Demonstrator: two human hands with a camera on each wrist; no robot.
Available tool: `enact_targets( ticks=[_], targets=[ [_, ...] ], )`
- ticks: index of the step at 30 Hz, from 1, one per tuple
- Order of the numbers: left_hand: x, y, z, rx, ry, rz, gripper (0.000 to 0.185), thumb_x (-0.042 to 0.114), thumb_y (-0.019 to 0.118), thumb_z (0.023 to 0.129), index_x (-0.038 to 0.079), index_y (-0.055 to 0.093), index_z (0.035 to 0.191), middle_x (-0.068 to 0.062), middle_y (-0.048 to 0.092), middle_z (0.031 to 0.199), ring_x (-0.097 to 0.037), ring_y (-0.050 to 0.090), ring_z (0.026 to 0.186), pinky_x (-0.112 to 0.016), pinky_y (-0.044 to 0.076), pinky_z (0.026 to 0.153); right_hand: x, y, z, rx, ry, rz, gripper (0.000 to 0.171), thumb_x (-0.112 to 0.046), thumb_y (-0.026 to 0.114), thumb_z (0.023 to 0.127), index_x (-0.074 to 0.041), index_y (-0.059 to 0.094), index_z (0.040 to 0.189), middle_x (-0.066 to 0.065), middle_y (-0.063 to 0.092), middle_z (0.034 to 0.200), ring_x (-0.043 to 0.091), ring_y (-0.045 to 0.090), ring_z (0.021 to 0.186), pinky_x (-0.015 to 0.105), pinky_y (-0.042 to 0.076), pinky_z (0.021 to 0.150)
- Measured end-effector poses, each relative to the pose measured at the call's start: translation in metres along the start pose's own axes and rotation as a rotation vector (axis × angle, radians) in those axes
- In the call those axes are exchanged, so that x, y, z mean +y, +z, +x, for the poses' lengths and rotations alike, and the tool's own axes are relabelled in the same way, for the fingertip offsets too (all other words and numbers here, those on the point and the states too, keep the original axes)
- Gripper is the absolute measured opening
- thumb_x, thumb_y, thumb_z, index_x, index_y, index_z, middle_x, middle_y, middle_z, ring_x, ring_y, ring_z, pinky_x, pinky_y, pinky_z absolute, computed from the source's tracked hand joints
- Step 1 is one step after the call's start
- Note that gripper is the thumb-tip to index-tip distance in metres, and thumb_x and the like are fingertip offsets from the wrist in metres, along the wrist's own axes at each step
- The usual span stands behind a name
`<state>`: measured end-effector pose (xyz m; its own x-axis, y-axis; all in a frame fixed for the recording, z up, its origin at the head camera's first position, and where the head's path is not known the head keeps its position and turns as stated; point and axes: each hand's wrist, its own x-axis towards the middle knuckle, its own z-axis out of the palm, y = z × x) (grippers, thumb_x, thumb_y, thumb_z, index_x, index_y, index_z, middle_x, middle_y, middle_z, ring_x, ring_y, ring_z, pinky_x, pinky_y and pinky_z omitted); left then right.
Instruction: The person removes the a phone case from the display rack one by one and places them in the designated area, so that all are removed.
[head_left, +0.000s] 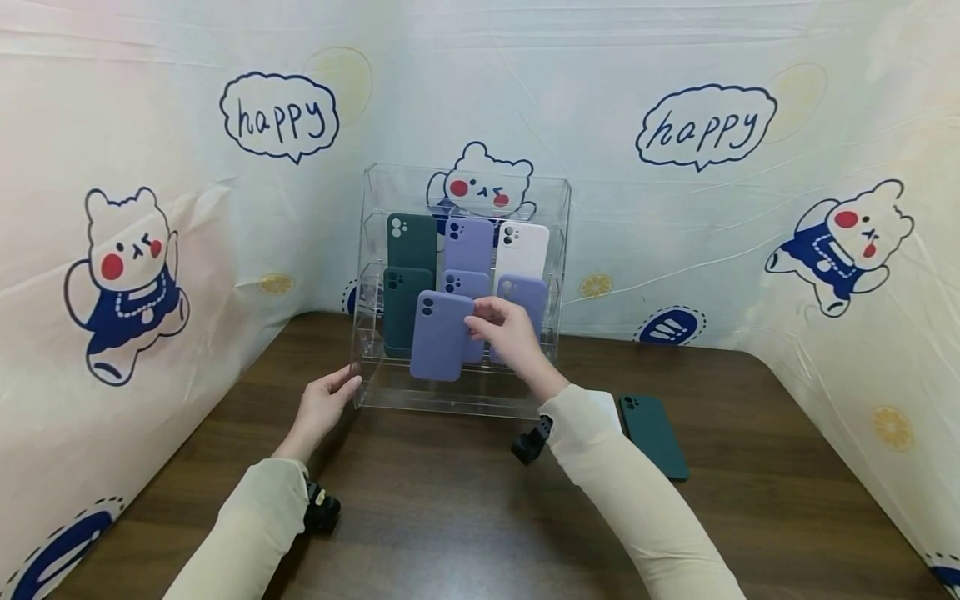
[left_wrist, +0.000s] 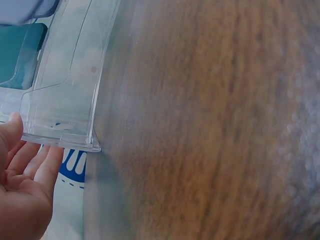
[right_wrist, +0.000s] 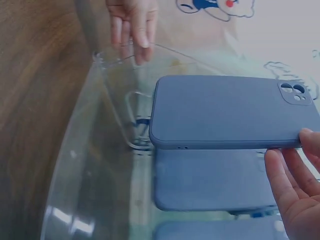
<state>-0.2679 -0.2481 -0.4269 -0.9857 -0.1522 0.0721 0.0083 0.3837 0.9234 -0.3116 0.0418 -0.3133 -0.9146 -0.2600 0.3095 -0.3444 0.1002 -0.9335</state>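
Observation:
My right hand (head_left: 510,333) pinches a purple-blue phone case (head_left: 441,335) by its side edge, thumb on one face and fingers behind. In the right wrist view the held phone case (right_wrist: 220,111) has its camera cutouts near the fingers. It hangs in front of a clear stepped display stand (head_left: 450,402), apart from the cases behind. My left hand (head_left: 321,408) grips the stand's left side near its lower front corner, thumb at the front edge. On the stand are green cases (head_left: 407,310), purple ones (head_left: 469,242) and a white one (head_left: 522,248).
To the right on the wooden table (head_left: 420,500) lies a dark green phone case (head_left: 652,437). Beside it a white flat item (head_left: 604,407) is partly hidden by the right sleeve. A printed cloth backdrop (head_left: 600,250) surrounds the table's back and sides.

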Motion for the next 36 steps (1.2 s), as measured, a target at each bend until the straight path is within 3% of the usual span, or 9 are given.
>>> enact_targets(
  ticks=[4,12,20,29,36],
  targets=[
    [0.001,0.000,0.001,-0.007,-0.023,-0.014,0.048,0.024,0.051,0.096,0.001,0.041,0.137,-0.017,0.039,0.139,-0.031,0.041,0.123,-0.045,0.036,0.099,-0.012,-0.016,-0.007,0.011,-0.036,0.016,0.026,-0.002,0.063,0.086,0.008,0.058,0.110,0.017,0.063,0.098,0.019,0.062,0.080,0.044,0.053,0.076],
    [0.001,-0.001,0.002,-0.027,-0.030,-0.034,0.050,0.026,0.051,0.096,0.000,0.039,0.138,-0.018,0.037,0.140,-0.031,0.040,0.124,-0.044,0.035,0.100,-0.032,-0.050,-0.020,0.056,-0.079,0.035,0.024,0.002,0.062,0.085,0.012,0.057,0.106,0.015,0.063,0.092,0.014,0.062,0.073,0.036,0.056,0.071],
    [-0.002,-0.003,0.003,-0.074,-0.072,-0.187,0.054,0.024,0.052,0.095,0.000,0.033,0.140,-0.016,0.033,0.143,-0.029,0.041,0.123,-0.035,0.037,0.097,-0.041,-0.087,-0.037,0.081,-0.111,0.015,0.027,-0.001,0.062,0.086,0.012,0.056,0.109,0.010,0.064,0.089,0.015,0.064,0.071,0.038,0.055,0.071],
    [-0.007,-0.005,0.004,-0.015,0.008,-0.312,0.048,0.016,0.055,0.094,-0.008,0.041,0.133,-0.023,0.038,0.136,-0.013,0.053,0.109,-0.019,0.047,0.084,-0.041,-0.140,-0.056,0.112,-0.155,0.019,0.025,-0.005,0.061,0.088,0.010,0.056,0.108,0.005,0.064,0.085,0.016,0.064,0.075,0.036,0.055,0.070],
    [-0.005,-0.011,-0.001,-0.026,0.018,-0.275,0.051,0.021,0.058,0.092,-0.006,0.044,0.132,-0.023,0.041,0.135,-0.023,0.053,0.111,-0.018,0.047,0.083,-0.039,-0.181,-0.067,0.142,-0.169,0.140,0.014,-0.002,0.062,0.087,-0.002,0.065,0.100,0.005,0.066,0.084,0.016,0.066,0.071,0.031,0.056,0.066]
  ],
)
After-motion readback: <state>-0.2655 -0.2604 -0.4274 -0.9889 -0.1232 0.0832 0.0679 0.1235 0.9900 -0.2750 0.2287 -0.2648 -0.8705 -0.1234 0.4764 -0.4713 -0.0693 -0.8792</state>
